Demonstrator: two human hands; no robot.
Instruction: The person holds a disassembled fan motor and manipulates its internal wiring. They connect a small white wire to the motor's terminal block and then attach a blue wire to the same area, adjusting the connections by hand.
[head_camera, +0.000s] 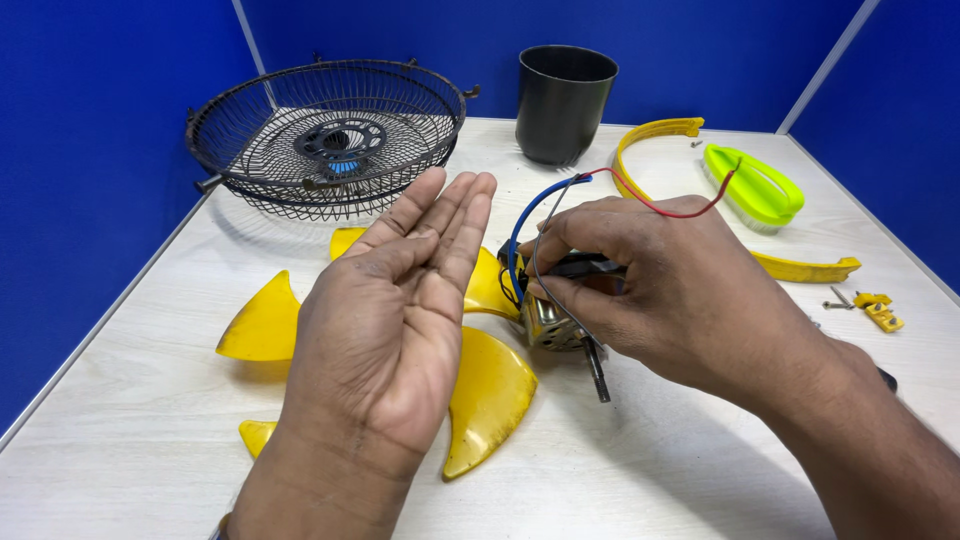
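The small fan motor (555, 320) sits on the white table (680, 460), just right of the yellow fan blade (485, 395), and your right hand (650, 285) clamps over it, fingers curled shut on its body, blue, red and grey wires (640, 200) looping above. Your left hand (400, 310) hovers flat and open left of the motor, palm up, fingers together, holding nothing. Behind the motor: black wire fan guard (325, 135), black cup (563, 100), yellow rim pieces (800, 268), green brush (755, 185). Blue partition walls (90, 150) all round.
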